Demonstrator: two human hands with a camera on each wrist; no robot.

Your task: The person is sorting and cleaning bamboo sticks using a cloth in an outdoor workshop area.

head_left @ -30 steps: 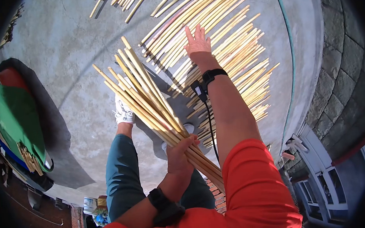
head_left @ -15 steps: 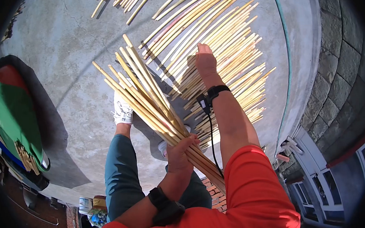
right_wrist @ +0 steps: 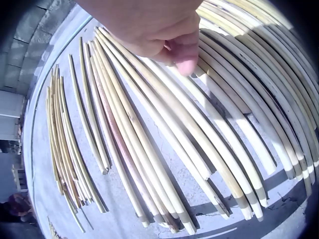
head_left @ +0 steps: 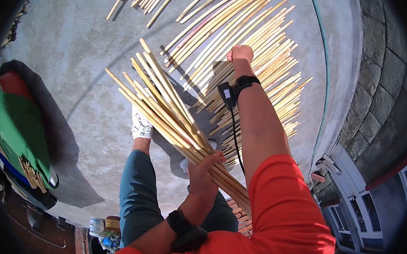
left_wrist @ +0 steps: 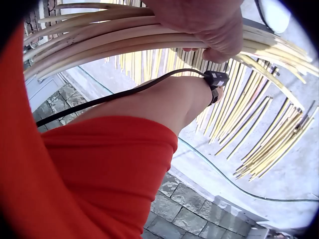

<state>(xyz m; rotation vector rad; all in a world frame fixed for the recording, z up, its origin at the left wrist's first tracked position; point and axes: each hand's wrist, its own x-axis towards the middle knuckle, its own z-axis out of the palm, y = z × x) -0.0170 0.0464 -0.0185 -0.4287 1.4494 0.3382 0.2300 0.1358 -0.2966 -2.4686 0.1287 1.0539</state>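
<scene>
My left hand [head_left: 202,176] grips a bundle of long, pale wooden sticks [head_left: 165,110] in front of my body. The bundle fans out toward its far end. In the left wrist view the same hand [left_wrist: 204,25] wraps the sticks [left_wrist: 99,42] from above. Farther out, my right hand [head_left: 241,53] is low over a row of similar sticks [head_left: 265,62] laid side by side. Its fingers [right_wrist: 184,57] are curled at the sticks [right_wrist: 239,114] in the right wrist view, with sticks emerging from under the fingertips. The palm side is hidden there.
More sticks [head_left: 156,2] lie at the top of the head view. A green hose [head_left: 321,40] runs along the right, beside stone paving [head_left: 378,88]. At left stands a green cover [head_left: 15,129] with short sticks [head_left: 31,174] on it. A cable [head_left: 235,139] hangs from the right wrist device.
My right hand was spread over the sticks; it has drawn back somewhat toward me and its fingers have curled. The left hand keeps its hold on the bundle.
</scene>
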